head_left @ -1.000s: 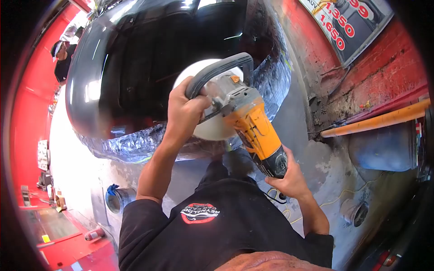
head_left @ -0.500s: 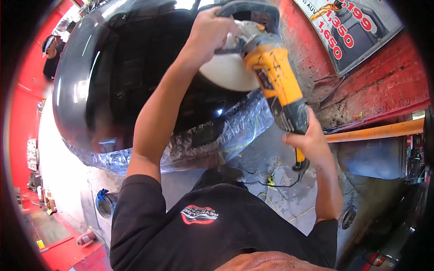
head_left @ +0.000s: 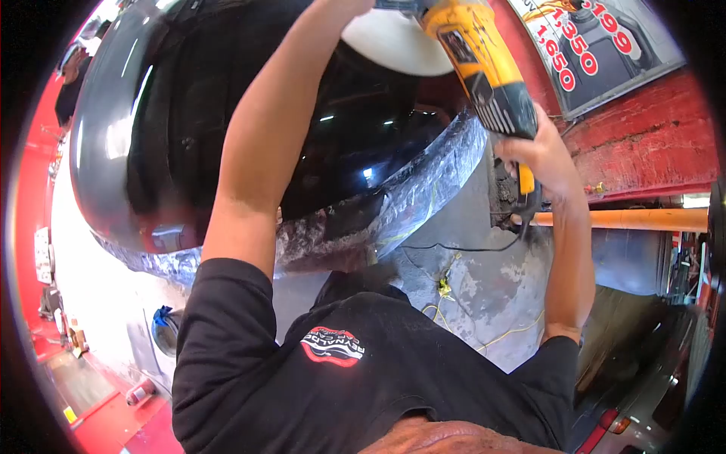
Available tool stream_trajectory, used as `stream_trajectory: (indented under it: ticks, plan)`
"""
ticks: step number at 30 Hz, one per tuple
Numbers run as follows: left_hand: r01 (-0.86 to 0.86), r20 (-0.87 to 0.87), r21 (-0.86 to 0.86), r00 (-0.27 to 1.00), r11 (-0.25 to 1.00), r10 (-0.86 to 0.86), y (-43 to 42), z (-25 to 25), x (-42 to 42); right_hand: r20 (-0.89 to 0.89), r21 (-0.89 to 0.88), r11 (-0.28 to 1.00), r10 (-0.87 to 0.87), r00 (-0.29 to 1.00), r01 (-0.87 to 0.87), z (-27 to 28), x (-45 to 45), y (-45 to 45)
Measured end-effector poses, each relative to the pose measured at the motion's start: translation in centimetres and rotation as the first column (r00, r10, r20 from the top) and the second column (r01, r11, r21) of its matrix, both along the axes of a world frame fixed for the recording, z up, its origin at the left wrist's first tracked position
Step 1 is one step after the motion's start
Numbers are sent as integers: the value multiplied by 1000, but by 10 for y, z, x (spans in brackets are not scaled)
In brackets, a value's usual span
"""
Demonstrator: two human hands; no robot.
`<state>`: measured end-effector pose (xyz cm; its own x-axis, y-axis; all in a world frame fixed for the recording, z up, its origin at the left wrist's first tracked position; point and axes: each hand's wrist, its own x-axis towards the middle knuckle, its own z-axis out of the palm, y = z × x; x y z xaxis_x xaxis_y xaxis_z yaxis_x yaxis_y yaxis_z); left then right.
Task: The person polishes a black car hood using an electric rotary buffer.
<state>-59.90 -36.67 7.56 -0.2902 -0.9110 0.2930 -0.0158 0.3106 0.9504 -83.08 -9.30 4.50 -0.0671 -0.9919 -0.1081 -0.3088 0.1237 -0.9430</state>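
Observation:
A yellow-and-black car polisher [head_left: 478,47] reaches across the upper middle, its round white pad [head_left: 397,44] over the glossy black car panel [head_left: 355,129]. Whether the pad presses on the paint, I cannot tell. My right hand [head_left: 543,155] is wrapped round the polisher's rear handle, fingers closed. At the top edge my left hand [head_left: 349,6] is mostly cut off; it meets the polisher's head end, where the front handle lies out of view. Crinkled clear plastic film [head_left: 435,178] covers the car along the panel's lower edge.
From the polisher's handle a black power cord [head_left: 476,248] runs down to the left, near a yellow cord [head_left: 484,344] on the grey floor. An orange pipe [head_left: 628,219] and a red wall [head_left: 643,144] stand at right. Another person [head_left: 69,83] is at far left.
The polisher and both hands have shifted up and slightly right in view, so the front handle and most of my left hand have left the frame. More of the black panel shows.

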Motion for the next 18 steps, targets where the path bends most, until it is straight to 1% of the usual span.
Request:
stream_trajectory:
  ticks: [1,2,3,4,5,6,7,8,9,10,11,12,13,14,16,18]
  plan:
    - [42,-9,-111,999,993,-43,12,-13,9,-30,-18,1000,-14,999,13,-5,4,13]
    - [14,-61,-116,998,993,-22,32,-21,14,-75,-19,1000,12,997,-14,-10,8,27]
    - [-13,-112,-122,994,992,-1,59,-28,17,-64,-44,999,-21,998,18,-18,12,44]
    - [-41,-164,-128,986,991,19,90,-30,22,-80,-85,996,14,997,-21,-30,10,60]
    - [-19,-185,-87,983,996,2,125,-19,30,-96,-126,990,49,994,-61,-41,8,75]
    - [-84,-102,-84,992,993,75,158,-25,42,-3,32,999,23,1000,-23,-36,16,94]
    - [-99,-101,-53,991,994,93,183,-29,47,19,5,1000,31,999,-31,-45,19,112]
    - [-134,-83,-17,988,991,132,211,-29,52,-9,36,999,23,1000,-23,-53,20,129]
    - [-172,-23,55,985,984,174,236,-32,59,-33,68,998,12,999,-10,-61,22,147]
    - [-182,-103,44,977,982,186,258,-41,64,-88,49,998,41,995,-37,-71,22,161]
    - [-182,-82,120,978,976,193,279,-48,73,-146,34,997,73,987,-69,-77,23,173]
    - [-210,-60,156,973,965,222,300,-48,79,-176,83,994,85,981,-71,-78,25,184]
    - [-232,-56,180,968,956,246,318,-52,84,-185,115,989,108,977,-88,-77,27,192]
    - [-279,-119,174,946,944,301,331,-58,84,-194,145,984,133,972,-105,-74,29,198]
    - [-299,-142,202,933,933,330,354,-65,89,-220,195,970,187,957,-145,-67,27,207]
    - [-300,-174,227,924,926,342,361,-65,92,-251,172,966,231,940,-192,-57,24,208]
